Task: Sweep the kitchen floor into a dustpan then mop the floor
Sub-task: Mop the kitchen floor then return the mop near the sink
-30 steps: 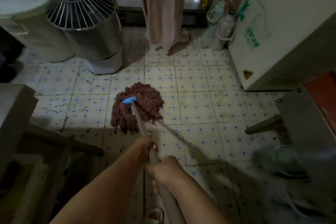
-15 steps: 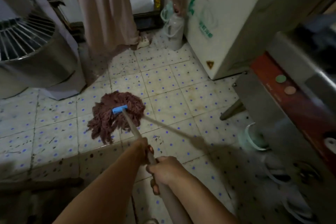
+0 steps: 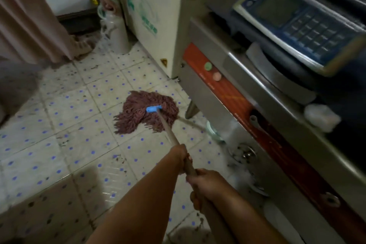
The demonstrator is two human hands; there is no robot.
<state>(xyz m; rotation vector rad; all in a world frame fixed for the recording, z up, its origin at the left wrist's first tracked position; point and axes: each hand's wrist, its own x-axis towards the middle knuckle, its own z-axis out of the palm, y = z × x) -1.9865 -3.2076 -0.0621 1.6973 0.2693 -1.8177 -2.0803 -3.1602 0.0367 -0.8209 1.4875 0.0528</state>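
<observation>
A reddish-brown string mop head (image 3: 136, 113) with a blue clip (image 3: 153, 108) lies spread on the white tiled floor (image 3: 59, 144) with blue dots. Its wooden handle (image 3: 168, 130) slants back toward me. My left hand (image 3: 181, 157) grips the handle farther down the shaft. My right hand (image 3: 208, 186) grips it just behind, closer to my body. The mop head lies near the leg (image 3: 191, 110) of a metal machine on the right.
A steel machine with a red panel (image 3: 227, 93) fills the right side, a blue scale (image 3: 297, 22) on top. A white cabinet (image 3: 158, 16) stands behind it, a white jug (image 3: 116, 33) beside that. A pink curtain (image 3: 29, 16) hangs at left. Dark dirt specks dot the tiles.
The mop head has swept to the right across the tiles, toward the metal machine. My view has turned right with it. Both hands keep their grip on the handle.
</observation>
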